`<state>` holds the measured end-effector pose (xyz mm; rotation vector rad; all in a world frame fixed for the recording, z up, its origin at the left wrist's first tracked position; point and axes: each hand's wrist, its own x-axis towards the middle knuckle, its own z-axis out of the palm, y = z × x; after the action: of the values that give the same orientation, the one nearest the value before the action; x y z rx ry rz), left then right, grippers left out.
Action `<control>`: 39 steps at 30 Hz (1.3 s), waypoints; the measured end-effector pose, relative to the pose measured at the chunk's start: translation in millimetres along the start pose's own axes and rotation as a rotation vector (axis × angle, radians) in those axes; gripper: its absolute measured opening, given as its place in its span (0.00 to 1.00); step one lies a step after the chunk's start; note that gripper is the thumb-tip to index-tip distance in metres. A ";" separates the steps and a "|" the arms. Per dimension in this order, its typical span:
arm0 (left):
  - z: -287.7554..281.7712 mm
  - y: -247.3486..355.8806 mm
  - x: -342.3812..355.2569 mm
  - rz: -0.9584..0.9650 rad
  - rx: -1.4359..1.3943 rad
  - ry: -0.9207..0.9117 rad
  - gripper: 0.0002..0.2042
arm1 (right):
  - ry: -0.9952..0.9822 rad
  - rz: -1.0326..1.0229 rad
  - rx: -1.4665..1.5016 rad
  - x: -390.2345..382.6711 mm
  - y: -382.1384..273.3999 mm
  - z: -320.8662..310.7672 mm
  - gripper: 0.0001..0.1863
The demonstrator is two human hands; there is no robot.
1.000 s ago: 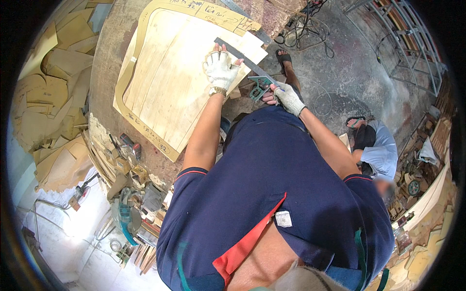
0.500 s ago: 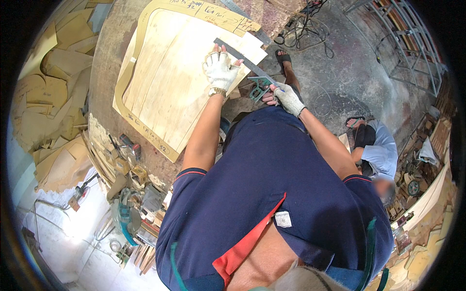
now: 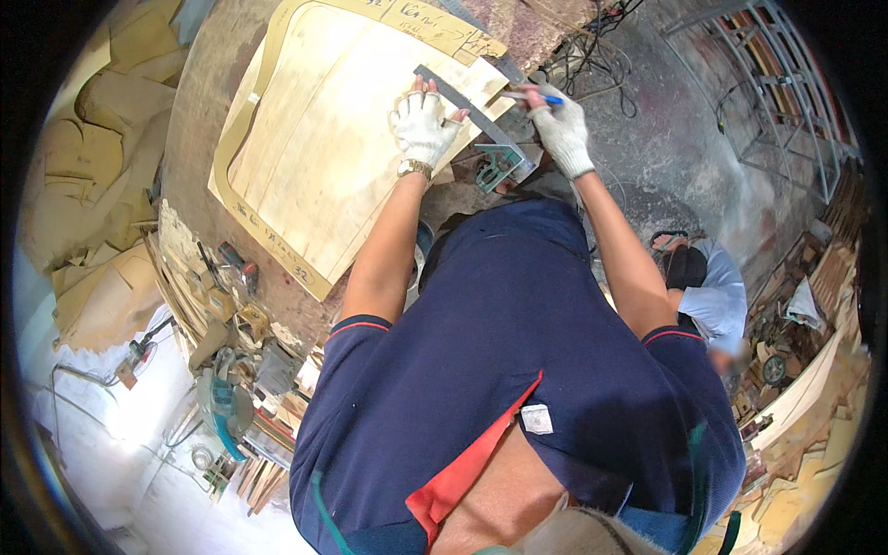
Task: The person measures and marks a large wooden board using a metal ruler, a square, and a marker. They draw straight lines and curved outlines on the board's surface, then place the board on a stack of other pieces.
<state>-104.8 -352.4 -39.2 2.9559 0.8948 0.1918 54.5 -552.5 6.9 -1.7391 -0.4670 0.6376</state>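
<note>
My left hand, in a white fingerless glove, lies spread on the pale plywood panel, fingertips against the steel blade of a square. Its teal head hangs at the panel's right edge. My right hand, gloved alike, grips a pen with a blue end, its other end near the panel's upper right edge, right of the blade. A tan curved template with handwriting runs along the panel's left and top.
A co-worker sits low at right. Cables lie on the concrete floor beside a metal rack. Tan sheet offcuts pile at left; a drill, a teal power saw and wood scraps crowd the lower left.
My right hand has left the square's head and moved up, now showing the pen in its fingers. The square sits slightly higher in view; my left hand stays spread against it.
</note>
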 end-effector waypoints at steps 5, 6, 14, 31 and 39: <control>-2.1 -0.6 1.7 0.008 -0.002 0.008 0.44 | -0.162 0.007 -0.257 39.9 -17.3 49.2 0.16; -2.0 -0.9 1.9 0.010 0.000 0.010 0.44 | -0.190 0.002 -0.248 44.8 -16.8 57.1 0.17; 0.7 -2.1 0.9 0.016 -0.014 0.041 0.42 | -0.209 -0.110 -0.276 61.8 -15.2 84.0 0.20; -3.1 0.0 0.6 0.020 -0.026 0.086 0.41 | -0.246 -0.216 -0.468 64.7 -15.1 75.6 0.18; 0.9 -0.3 -0.2 0.008 -0.017 0.100 0.43 | -0.365 -0.123 -0.609 27.5 -29.6 33.4 0.16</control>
<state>-105.1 -352.3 -40.2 2.9578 0.8876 0.3485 55.0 -503.2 24.6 -2.1419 -1.1038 0.7800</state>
